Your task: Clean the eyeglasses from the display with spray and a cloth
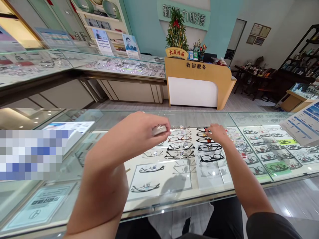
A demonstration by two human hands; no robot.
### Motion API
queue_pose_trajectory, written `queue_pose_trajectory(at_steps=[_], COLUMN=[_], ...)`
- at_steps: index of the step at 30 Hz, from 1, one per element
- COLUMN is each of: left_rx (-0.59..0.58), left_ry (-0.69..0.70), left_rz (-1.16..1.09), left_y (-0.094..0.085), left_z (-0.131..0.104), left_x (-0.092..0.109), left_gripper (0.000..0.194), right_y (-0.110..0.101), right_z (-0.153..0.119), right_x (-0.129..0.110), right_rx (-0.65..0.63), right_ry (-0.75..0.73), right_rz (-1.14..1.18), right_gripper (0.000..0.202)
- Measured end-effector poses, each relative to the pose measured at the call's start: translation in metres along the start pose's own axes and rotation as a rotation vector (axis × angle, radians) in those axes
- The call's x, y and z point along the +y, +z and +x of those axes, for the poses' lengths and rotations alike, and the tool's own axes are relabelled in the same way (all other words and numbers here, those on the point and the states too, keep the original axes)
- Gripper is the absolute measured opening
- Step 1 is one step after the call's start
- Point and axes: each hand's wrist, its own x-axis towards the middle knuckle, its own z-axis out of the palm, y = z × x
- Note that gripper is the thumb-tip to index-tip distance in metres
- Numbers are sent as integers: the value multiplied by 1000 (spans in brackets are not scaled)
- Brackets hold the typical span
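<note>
My left hand [149, 131] is closed around a crumpled white cloth or tissue [159, 130], its wrist bent sharply over the glass display counter [164, 116]. To its right, my right hand [217, 133] has its fingers bent and drawn together at the upper column of black eyeglasses [209, 147]. Whether those fingers grip a frame or only touch the glass above it is hard to see. Between the hands lies a column of thin-framed eyeglasses [179, 146]. Nearer me, dark half-rim eyeglasses [152, 169] lie on a pale panel.
More eyeglasses fill the counter's right section [264, 149]. A printed sheet [302, 124] stands at the right, a framed notice [40, 205] lies at lower left. Across the aisle are a wooden cashier desk [171, 86] and another glass showcase [119, 64]. The counter's front edge is close to my legs.
</note>
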Motion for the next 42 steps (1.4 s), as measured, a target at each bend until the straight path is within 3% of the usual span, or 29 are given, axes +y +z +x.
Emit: queue_pose_trajectory(at_steps=[4,11,16,22,27,31,34,38,42], left_rx=[-8,3,-42,-67,114,224,161,29,-131], left_ry=[7,64,38,15,-39,-199,-314,-433,-452], left_rz=[5,22,24,5,-109,-337,-686,-1152,-1459], left_y=[0,-1,-6,-11,-5,5,14,26,35], left_z=[1,2,1,9,16,23,33,49,58], left_x=[1,4,9,17,22,23,20,12,8], left_gripper=[16,18,24,24,17,21,30,34,31], right_y=[0,12,17,12,-22,-68,-92,-99,-93], right_z=[-4,-1,4,6,9,-6,-26,-39,-35], right_x=[-2,-1,3,9,-13,-52,-77,-90,-90], right_rx=[39,54,146,411,656,804,964,1105,1141], right_ry=[-38,-73,-48,-63,-259,-502,-617,-638,-662], right_rz=[15,56,99,342,605,609,519,382,289], right_gripper=[45,43,44,44,33,34,36,38,37])
